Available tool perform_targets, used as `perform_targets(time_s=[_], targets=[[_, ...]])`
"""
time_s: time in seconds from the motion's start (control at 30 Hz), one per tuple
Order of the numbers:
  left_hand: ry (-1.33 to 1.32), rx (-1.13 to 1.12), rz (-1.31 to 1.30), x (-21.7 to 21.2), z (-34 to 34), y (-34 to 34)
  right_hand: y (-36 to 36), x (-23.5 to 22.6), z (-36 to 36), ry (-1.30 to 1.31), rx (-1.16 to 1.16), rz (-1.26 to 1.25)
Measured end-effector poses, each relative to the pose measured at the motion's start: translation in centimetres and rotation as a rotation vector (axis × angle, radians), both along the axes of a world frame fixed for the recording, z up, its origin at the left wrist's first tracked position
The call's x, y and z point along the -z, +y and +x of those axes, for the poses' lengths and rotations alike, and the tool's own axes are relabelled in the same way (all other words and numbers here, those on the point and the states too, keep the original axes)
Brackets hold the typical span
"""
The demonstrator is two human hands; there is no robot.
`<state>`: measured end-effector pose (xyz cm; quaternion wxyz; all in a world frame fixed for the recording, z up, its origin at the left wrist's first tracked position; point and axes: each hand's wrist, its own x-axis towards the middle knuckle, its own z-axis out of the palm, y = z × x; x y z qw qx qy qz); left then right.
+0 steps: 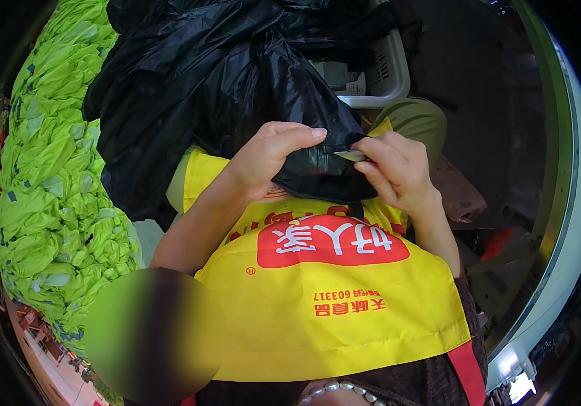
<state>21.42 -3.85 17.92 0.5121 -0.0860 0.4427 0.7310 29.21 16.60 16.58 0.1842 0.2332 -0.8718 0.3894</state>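
Observation:
Black, shiny fabric [222,88] is bunched over my lap and spreads away to the far left. My left hand [266,157] pinches its near edge, thumb on top and fingers mostly hidden behind the cloth. Just to the right, my right hand [400,169] is closed around a small metal blade [351,155], perhaps thread snips. Its pointed tip sticks out leftward over the fabric, close to a seam between the two hands. Whatever handle it has lies hidden inside the fist.
Along the left side rises a large heap of bright green garments [53,176] with grey strips. Beyond my right hand stands a white plastic basket [398,74] with small items inside. A yellow apron [344,338] covers my front. Far right, a pale curved edge [578,135] runs alongside.

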Motion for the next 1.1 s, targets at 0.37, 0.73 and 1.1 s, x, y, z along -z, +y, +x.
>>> perform_targets(time_s=[0.37, 0.73, 1.1], targets=[[0.261, 0.038, -0.056, -0.3, 0.5, 0.6, -2.3, -0.5, -0.2, -0.214, 0.091, -0.266], [0.319, 0.09, -0.139, -0.7, 1.0, 0.7, -1.9, -0.4, -0.1, -0.334, 0.137, -0.432], [0.108, 0.012, -0.03, -0.9, 0.8, 0.3, 0.1, -0.8, 1.0, -0.336, 0.089, -0.181]])
